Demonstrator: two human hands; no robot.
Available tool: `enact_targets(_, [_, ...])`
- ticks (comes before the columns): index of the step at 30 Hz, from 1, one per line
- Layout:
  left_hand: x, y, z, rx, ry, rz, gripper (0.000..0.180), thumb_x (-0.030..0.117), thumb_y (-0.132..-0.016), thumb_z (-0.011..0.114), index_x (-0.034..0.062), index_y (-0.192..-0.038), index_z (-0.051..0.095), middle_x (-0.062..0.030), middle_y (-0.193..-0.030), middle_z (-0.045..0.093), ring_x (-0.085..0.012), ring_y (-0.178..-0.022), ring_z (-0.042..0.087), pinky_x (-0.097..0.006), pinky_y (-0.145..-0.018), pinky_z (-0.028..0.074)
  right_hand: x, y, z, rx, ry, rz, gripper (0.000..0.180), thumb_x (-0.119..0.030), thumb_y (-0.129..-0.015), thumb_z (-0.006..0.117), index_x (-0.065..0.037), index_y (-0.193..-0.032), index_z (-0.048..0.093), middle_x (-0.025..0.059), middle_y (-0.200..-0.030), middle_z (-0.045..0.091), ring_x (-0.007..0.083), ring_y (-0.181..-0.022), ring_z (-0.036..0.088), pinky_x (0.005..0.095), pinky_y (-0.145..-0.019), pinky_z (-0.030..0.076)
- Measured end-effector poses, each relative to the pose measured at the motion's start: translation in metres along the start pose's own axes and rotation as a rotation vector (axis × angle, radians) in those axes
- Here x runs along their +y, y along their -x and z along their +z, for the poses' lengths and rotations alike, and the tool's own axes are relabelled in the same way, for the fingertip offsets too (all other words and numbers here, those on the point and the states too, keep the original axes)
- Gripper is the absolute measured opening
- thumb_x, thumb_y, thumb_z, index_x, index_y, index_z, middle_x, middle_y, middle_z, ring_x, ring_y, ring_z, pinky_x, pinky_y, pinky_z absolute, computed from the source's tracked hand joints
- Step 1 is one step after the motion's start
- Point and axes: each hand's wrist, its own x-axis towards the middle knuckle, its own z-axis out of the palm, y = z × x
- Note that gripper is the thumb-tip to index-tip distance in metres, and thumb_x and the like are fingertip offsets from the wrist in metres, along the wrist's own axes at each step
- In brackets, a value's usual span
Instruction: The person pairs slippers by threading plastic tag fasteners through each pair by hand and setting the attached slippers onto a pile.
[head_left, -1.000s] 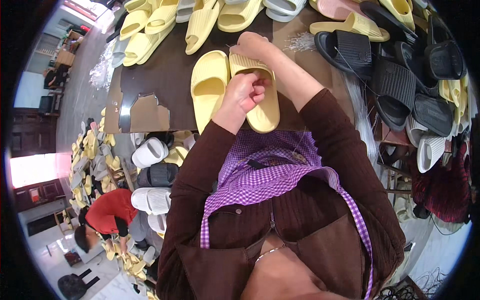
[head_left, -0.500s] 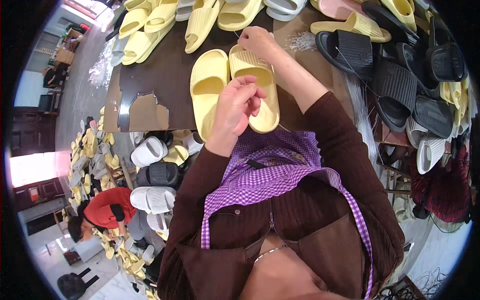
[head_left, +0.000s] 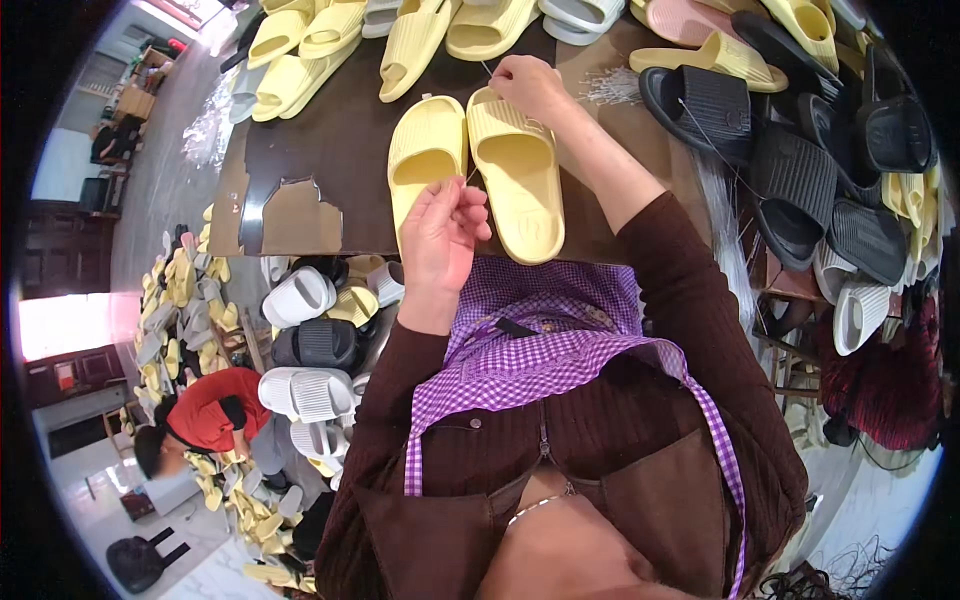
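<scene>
A pair of yellow slide slippers lies side by side on the brown table, open heel ends toward me. Over the left slipper (head_left: pixel 428 135), my left hand (head_left: pixel 443 235) is closed in a pinch; what its fingers hold, if anything, is too small to name. My right hand (head_left: pixel 527 85) is closed at the far toe end of the right slipper (head_left: pixel 520 185), its forearm reaching across the table. A thin strand shows beside its fingertips, though I cannot make out what they grip. My left hand covers part of the left slipper's footbed.
More yellow slippers (head_left: pixel 415 45) line the table's far edge. A bunch of thin white strands (head_left: pixel 612 86) lies right of my right hand. Black slippers (head_left: pixel 790 190) are heaped at the right. A person in red (head_left: pixel 215 410) bends by piled slippers at the left.
My left hand has moved left and down, from over the gap and right slipper to over the left slipper. My right hand stays at the right slipper's toe end.
</scene>
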Motion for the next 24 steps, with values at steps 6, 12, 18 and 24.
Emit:
enact_targets(6, [-0.003, 0.022, 0.002, 0.301, 0.223, -0.316, 0.012, 0.013, -0.092, 0.052, 0.0027, -0.097, 0.054, -0.0052, -0.078, 0.057, -0.0102, -0.06, 0.05, -0.02, -0.045, 0.036, -0.004, 0.007, -0.004, -0.024, 0.063, -0.036, 0.023, -0.025, -0.077, 0.057, -0.008, -0.087, 0.067, 0.0119, -0.086, 0.066, 0.0295, -0.086, 0.062, 0.0396, -0.076, 0.045])
enact_targets(12, [0.001, 0.037, 0.005, 0.293, 0.315, -0.425, 0.011, 0.013, -0.092, 0.051, 0.0028, -0.094, 0.054, -0.0051, -0.078, 0.055, -0.0092, -0.059, 0.049, -0.019, -0.043, 0.033, -0.008, 0.015, -0.009, -0.109, 0.049, -0.01, 0.021, -0.022, -0.078, 0.054, -0.008, -0.087, 0.066, 0.0115, -0.088, 0.066, 0.0299, -0.091, 0.06, 0.0407, -0.08, 0.041])
enact_targets(18, [-0.005, 0.043, -0.007, 0.195, 0.388, -0.552, 0.01, 0.013, -0.088, 0.055, 0.0032, -0.087, 0.055, -0.0081, -0.077, 0.058, -0.0124, -0.058, 0.049, -0.022, -0.042, 0.034, -0.002, 0.02, -0.012, -0.073, 0.082, -0.076, 0.022, -0.023, -0.076, 0.058, -0.006, -0.087, 0.066, 0.0141, -0.084, 0.066, 0.0297, -0.082, 0.063, 0.0382, -0.074, 0.048])
enact_targets(24, [0.005, 0.048, -0.02, 0.221, 0.308, -0.546, 0.013, 0.017, -0.088, 0.054, 0.0036, -0.087, 0.055, -0.0077, -0.074, 0.057, -0.0124, -0.054, 0.046, -0.022, -0.04, 0.032, 0.006, 0.023, -0.015, -0.055, 0.06, -0.071, 0.021, -0.022, -0.077, 0.058, -0.005, -0.088, 0.066, 0.0148, -0.084, 0.066, 0.0299, -0.082, 0.063, 0.0378, -0.073, 0.049])
